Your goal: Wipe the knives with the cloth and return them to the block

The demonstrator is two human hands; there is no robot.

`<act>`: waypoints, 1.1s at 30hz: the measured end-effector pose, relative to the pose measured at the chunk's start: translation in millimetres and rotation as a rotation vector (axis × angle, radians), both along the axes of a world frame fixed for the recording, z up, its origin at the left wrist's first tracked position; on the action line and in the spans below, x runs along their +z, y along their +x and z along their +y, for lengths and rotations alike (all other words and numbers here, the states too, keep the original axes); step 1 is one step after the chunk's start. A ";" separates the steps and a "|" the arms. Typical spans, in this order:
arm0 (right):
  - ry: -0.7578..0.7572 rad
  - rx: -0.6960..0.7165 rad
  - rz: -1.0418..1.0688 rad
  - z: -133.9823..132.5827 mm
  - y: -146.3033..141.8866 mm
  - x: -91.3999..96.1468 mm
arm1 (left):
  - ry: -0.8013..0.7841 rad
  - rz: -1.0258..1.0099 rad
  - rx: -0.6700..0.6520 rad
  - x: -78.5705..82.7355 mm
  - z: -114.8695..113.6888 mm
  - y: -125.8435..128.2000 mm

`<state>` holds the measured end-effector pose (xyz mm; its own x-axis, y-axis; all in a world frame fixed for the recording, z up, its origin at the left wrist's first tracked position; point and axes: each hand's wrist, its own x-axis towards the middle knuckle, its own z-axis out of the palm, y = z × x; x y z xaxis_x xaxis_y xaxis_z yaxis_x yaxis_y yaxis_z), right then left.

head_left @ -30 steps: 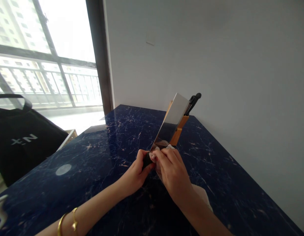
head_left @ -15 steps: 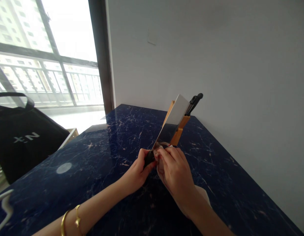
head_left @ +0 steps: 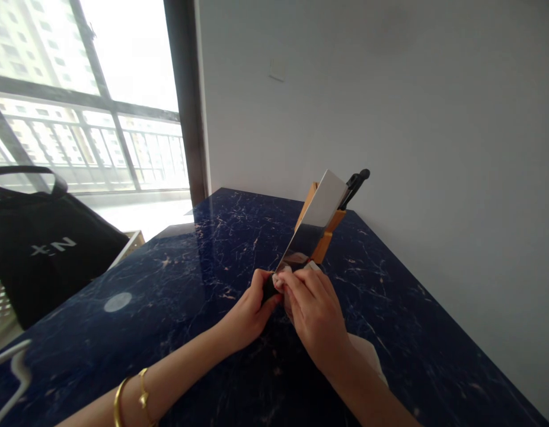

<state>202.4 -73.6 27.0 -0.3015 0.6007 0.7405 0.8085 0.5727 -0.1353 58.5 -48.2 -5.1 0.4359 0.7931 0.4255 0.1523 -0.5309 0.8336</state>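
Observation:
My left hand is closed around the black handle of a cleaver, whose broad shiny blade tilts up and to the right. My right hand pinches a pale cloth against the blade's lower end, close to the handle. More of the cloth hangs out beneath my right wrist. Behind the blade stands a wooden knife block, partly hidden by it. Black-handled tools stick up from the block.
Everything stands over a dark blue marbled table that meets a grey wall on the right. A black bag rests at the left beside a window. A white curved object shows at the lower left, and a pale round spot marks the tabletop.
My right hand with the cloth has shifted slightly left, towards the cleaver's handle. The left hand keeps its grip, and the whole view has moved a little.

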 end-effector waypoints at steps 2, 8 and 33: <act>0.000 0.003 -0.008 -0.1 0.8 0.1 | -0.001 0.003 0.005 -0.3 -0.2 -0.4; -0.002 -0.094 0.007 0.9 2.8 -0.3 | -0.040 0.005 0.024 -1.6 1.3 0.0; 0.006 -0.032 0.001 -0.6 1.2 0.9 | -0.014 0.003 -0.009 -2.0 2.7 -0.3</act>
